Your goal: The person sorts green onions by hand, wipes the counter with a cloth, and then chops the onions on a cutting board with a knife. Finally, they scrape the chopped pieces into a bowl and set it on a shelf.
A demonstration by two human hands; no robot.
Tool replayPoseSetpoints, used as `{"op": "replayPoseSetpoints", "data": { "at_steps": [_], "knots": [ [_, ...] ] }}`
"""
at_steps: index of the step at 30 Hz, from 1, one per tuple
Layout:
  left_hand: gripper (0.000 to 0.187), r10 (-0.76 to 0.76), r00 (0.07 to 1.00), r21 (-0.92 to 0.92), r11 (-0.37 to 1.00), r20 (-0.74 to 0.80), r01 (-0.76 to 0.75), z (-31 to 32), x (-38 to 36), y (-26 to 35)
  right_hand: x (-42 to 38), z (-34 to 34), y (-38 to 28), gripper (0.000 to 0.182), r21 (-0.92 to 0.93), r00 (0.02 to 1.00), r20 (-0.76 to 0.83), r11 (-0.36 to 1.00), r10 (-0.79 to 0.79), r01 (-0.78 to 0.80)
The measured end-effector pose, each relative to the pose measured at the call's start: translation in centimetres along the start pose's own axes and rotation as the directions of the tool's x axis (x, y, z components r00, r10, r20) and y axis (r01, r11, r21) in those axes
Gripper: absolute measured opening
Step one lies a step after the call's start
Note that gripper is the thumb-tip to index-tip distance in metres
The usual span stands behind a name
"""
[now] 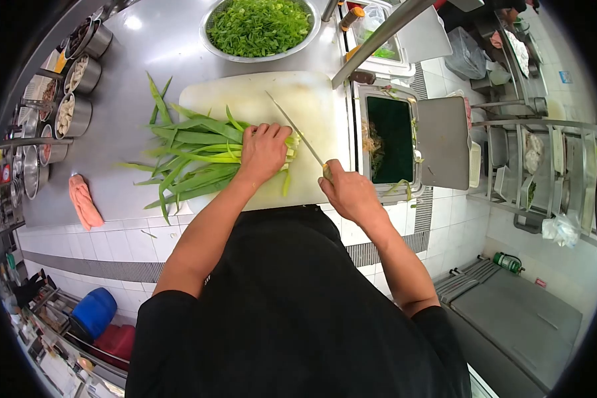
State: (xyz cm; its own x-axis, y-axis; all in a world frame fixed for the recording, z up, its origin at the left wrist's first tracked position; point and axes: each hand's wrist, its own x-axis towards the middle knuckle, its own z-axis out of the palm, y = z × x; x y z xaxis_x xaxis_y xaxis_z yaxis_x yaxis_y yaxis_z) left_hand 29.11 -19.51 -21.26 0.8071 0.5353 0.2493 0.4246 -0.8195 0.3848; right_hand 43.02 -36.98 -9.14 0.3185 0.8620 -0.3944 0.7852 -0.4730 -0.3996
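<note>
A bundle of long green leafy stalks [199,146] lies across the left part of a white cutting board [245,89], its leaves spreading over the metal counter. My left hand [265,151] is closed over the bundle near its cut end, pressing it on the board. In my right hand [348,190] is the handle of a knife [297,130]. The blade points up and to the left, just right of the cut ends. Behind the board, a metal colander [209,41] holds chopped greens [258,26].
An orange cloth [86,202] lies on the counter [129,119] at left, near several metal pots [78,118]. Right of the board stands a bin [388,139] with scraps on its rim. A slanted metal post [381,43] rises behind the board's right corner.
</note>
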Motion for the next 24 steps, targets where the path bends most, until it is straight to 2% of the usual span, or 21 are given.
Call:
{"op": "replayPoseSetpoints", "data": {
  "at_steps": [4, 7, 9, 10, 12, 13, 15, 18, 21, 24],
  "knots": [
    [0.024, 0.009, 1.000, 0.029, 1.000, -0.012, -0.008, 0.3, 0.1, -0.1, -0.7, -1.3, -0.7, 0.031, -0.055, 0.998, 0.057, 0.998, -0.006, 0.009],
    [0.024, 0.006, 1.000, 0.028, 1.000, -0.001, -0.006, 0.2, 0.2, 0.0, 1.5, 2.5, 0.7, 0.029, -0.063, 1.000, 0.018, 0.998, 0.001, 0.000],
    [0.024, 0.006, 1.000, 0.018, 1.000, -0.024, -0.006, 0.2, 0.3, 0.0, 5.0, 5.3, 2.0, 0.028, -0.029, 0.987, -0.121, 0.994, -0.105, 0.102],
    [0.024, 0.005, 1.000, 0.022, 1.000, -0.027, -0.004, 0.1, 0.5, -0.1, 6.1, 4.8, 1.6, 0.028, -0.029, 0.986, -0.124, 0.994, -0.110, 0.108],
    [0.025, -0.010, 1.000, 0.015, 1.000, 0.011, 0.010, 0.1, 0.2, 0.0, 6.8, 3.5, 0.6, 0.027, -0.053, 0.986, -0.111, 0.992, -0.124, 0.118],
    [0.025, -0.012, 1.000, 0.018, 1.000, 0.007, 0.012, 0.3, 0.3, -0.2, 5.9, 1.6, -0.5, 0.027, -0.063, 0.997, -0.031, 0.996, -0.070, 0.068],
    [0.025, -0.004, 1.000, 0.016, 1.000, 0.000, 0.004, 0.7, 0.1, -0.4, 2.9, -0.8, -0.9, 0.027, -0.079, 0.998, 0.018, 0.995, -0.055, 0.057],
    [0.023, -0.013, 1.000, 0.024, 1.000, 0.009, 0.012, 0.4, 0.2, -0.3, 1.0, 0.8, 0.0, 0.027, -0.119, 0.996, 0.083, 0.993, -0.013, 0.023],
    [0.023, -0.019, 1.000, 0.020, 1.000, 0.005, 0.019, 0.3, 0.2, -0.1, 4.6, 5.7, 1.6, 0.025, -0.088, 0.991, -0.101, 0.993, -0.089, 0.080],
    [0.023, -0.029, 0.999, 0.039, 0.999, 0.023, 0.028, 0.6, 0.1, -0.2, 6.3, 3.0, -0.4, 0.025, -0.124, 0.988, -0.083, 0.985, -0.131, 0.120]
  ]
}}
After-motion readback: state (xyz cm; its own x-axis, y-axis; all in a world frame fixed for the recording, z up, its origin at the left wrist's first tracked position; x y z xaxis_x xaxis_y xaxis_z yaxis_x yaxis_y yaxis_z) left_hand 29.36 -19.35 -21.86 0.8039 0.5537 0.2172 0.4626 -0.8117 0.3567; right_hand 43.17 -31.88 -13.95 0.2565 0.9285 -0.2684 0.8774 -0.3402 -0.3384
